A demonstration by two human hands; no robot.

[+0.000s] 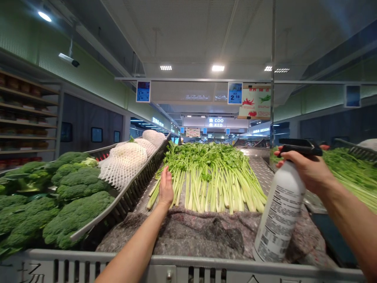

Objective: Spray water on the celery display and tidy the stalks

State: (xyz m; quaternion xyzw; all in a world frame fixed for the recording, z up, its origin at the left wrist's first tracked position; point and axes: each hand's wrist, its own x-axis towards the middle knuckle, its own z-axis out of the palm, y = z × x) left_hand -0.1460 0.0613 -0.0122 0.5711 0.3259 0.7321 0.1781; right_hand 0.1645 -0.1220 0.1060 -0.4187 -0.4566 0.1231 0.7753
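Note:
A wide row of celery (212, 177) lies on the display, stalk ends toward me and leaves toward the back. My left hand (166, 188) is held upright at the left end of the row, fingers stretched out, nothing in it; I cannot tell if it touches the stalks. On the right, my right hand (309, 169) grips a white spray bottle (279, 212) around its neck, below the black trigger head (300, 147). The bottle tilts, its base low over the grey felt cloth (203, 232) in front of the celery. Printed text covers the bottle's side.
Broccoli (79, 182) fills the left side, beside produce in white foam nets (126, 161). A black slatted divider (132, 188) separates them from the celery. A grey crate edge (188, 259) runs along the front. A mirror panel (318, 114) stands at the right.

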